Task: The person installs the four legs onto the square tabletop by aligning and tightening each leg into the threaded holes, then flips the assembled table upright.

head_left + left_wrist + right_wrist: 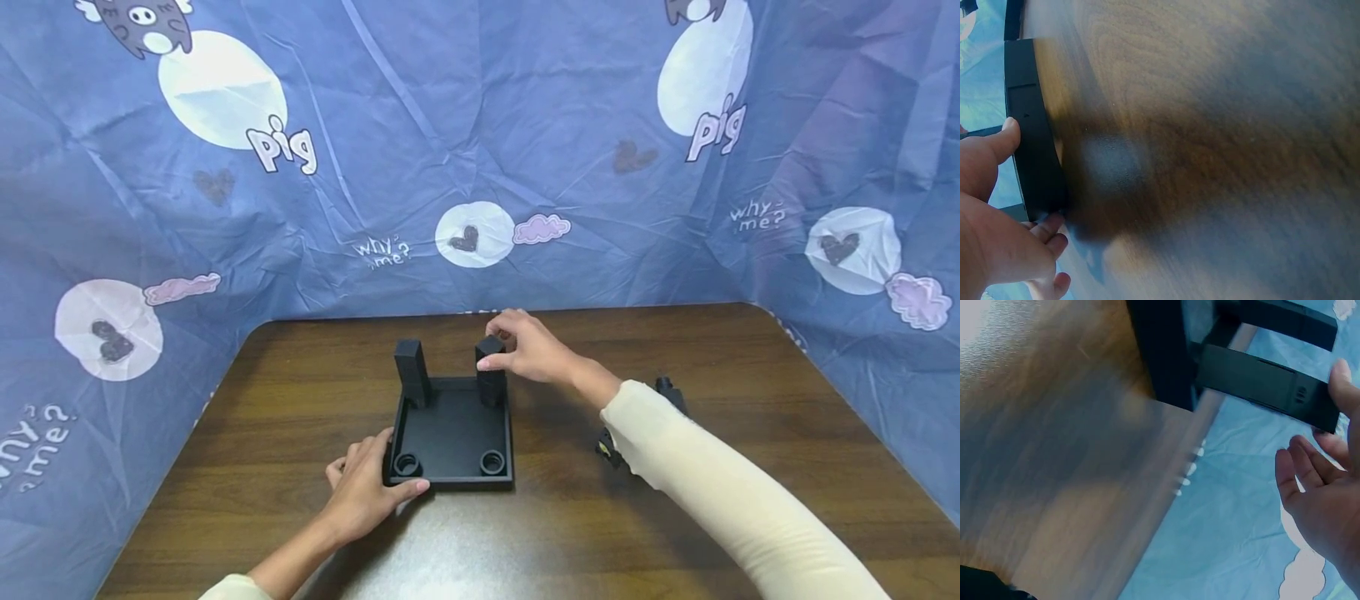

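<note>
A shallow black tray [450, 433] with a raised rim lies on the wooden table. At its far left corner a square black post [410, 367] stands upright. Another black post [491, 387] rises from the far right corner, and my right hand [534, 346] grips its top between thumb and fingers. Round sockets [492, 462] show in the two near corners. My left hand [362, 493] holds the near left corner, thumb on the front rim and fingers along the left side. The right wrist view shows small slots on the gripped post [1266, 381].
Beneath my right sleeve, dark objects [609, 450] lie on the table [300, 392], partly hidden. A blue printed cloth [480, 158] hangs behind the table and at both sides.
</note>
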Tool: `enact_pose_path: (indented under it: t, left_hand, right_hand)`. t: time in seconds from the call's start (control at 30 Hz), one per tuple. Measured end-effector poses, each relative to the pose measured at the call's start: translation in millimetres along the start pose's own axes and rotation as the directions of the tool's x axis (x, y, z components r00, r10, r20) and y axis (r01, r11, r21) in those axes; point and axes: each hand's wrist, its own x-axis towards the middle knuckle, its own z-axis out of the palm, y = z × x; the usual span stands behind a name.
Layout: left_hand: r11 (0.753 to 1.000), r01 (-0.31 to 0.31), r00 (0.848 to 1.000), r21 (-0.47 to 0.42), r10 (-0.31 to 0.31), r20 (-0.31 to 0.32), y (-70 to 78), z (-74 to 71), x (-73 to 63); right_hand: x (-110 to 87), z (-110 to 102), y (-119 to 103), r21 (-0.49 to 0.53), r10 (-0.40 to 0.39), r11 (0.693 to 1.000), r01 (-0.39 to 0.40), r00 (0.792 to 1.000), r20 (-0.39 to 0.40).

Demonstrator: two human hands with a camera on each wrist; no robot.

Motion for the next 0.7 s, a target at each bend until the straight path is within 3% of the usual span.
enact_pose_path:
  t: [0.3, 0.7]
  left_hand:
    - [1.000, -0.012, 1.000, 0.001, 0.012, -0.010, 1.7, 1.0, 0.3]
    - [1.000, 0.011, 1.000, 0.002, -0.011, 0.014, 0.6, 0.3, -0.5]
  right_hand:
    - [-2.2, 7, -2, -0.065, 0.104, 0.993, -0.103, 0.995, 0.012]
    - [-8.2, -21, 9, 0.049, -0.064, 0.997, 0.058, 0.989, 0.136]
